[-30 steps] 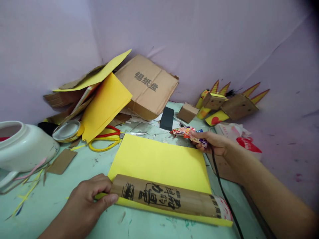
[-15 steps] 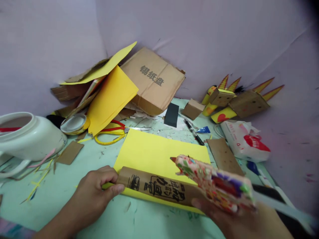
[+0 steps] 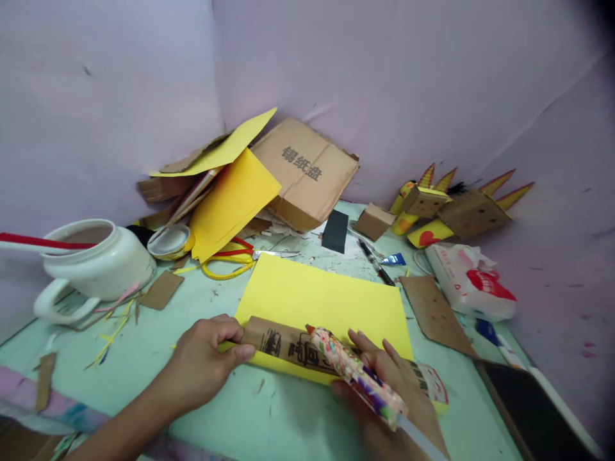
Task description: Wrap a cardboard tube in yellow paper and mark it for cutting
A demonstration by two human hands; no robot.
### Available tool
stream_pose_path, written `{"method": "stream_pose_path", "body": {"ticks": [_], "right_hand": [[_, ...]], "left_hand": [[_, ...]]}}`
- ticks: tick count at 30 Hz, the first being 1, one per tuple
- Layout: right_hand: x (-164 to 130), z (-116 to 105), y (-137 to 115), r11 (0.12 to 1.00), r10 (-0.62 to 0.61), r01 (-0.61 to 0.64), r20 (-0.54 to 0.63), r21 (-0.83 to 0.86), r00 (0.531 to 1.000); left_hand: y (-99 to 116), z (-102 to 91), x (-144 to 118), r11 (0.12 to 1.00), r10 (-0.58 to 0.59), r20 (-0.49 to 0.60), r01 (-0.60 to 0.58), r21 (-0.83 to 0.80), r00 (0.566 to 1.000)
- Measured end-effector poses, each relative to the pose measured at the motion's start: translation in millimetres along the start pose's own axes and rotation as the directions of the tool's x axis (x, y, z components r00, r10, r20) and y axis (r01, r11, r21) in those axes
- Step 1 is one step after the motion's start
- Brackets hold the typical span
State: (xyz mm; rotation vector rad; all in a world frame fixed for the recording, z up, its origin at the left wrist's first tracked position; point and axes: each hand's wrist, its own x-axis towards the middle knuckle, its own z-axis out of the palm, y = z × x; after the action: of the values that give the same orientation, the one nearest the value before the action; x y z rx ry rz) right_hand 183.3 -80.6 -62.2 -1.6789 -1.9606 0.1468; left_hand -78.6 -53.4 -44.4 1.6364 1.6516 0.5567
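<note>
A curved piece of brown cardboard (image 3: 273, 338) with black printing lies along the near part of a yellow paper sheet (image 3: 327, 294). The sheet's near edge shows below the cardboard. At the left end, my left hand (image 3: 206, 358) is closed, pinching the cardboard and paper edge between thumb and fingers. My right hand (image 3: 389, 384) holds a glue gun (image 3: 350, 368) covered in a colourful pattern. Its nozzle points up and left over the cardboard, and a pale glue stick (image 3: 420, 438) sticks out behind. Fingers of that hand also rest on the paper and roll.
Scissors (image 3: 228, 259), a black pen (image 3: 376, 262) and a dark card (image 3: 335, 232) lie beyond the sheet. A white pot (image 3: 120, 262) stands left, a tissue pack (image 3: 471, 282) right. A cardboard box (image 3: 302, 173) leans at the back near decorated cardboard figures (image 3: 475, 214). A dark tablet-like object (image 3: 533, 410) lies front right.
My right hand has moved left along the cardboard, bringing the glue gun's nozzle nearer my left hand. My left hand keeps its pinch. The camera view has shifted slightly.
</note>
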Motion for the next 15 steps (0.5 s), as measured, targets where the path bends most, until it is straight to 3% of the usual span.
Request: {"method": "stream_pose_path", "body": {"ticks": [5, 11, 15], "right_hand": [[-1.1, 4.1, 10.0, 0.999, -0.014, 0.013, 0.007, 0.048, 1.0], [-5.0, 5.6, 13.5, 1.0, -0.01, 0.009, -0.016, -0.018, 1.0], [-3.2, 5.0, 12.5, 0.999, 0.013, -0.014, -0.006, -0.045, 1.0]], "left_hand": [[4.8, -4.7, 1.0, 0.998, 0.007, 0.065, -0.003, -0.058, 0.998], [5.0, -15.2, 2.2, 0.996, -0.009, 0.176, 0.024, -0.086, 0.984], [5.1, -22.9, 1.8, 0.995, 0.09, 0.251, -0.075, -0.066, 0.964]]}}
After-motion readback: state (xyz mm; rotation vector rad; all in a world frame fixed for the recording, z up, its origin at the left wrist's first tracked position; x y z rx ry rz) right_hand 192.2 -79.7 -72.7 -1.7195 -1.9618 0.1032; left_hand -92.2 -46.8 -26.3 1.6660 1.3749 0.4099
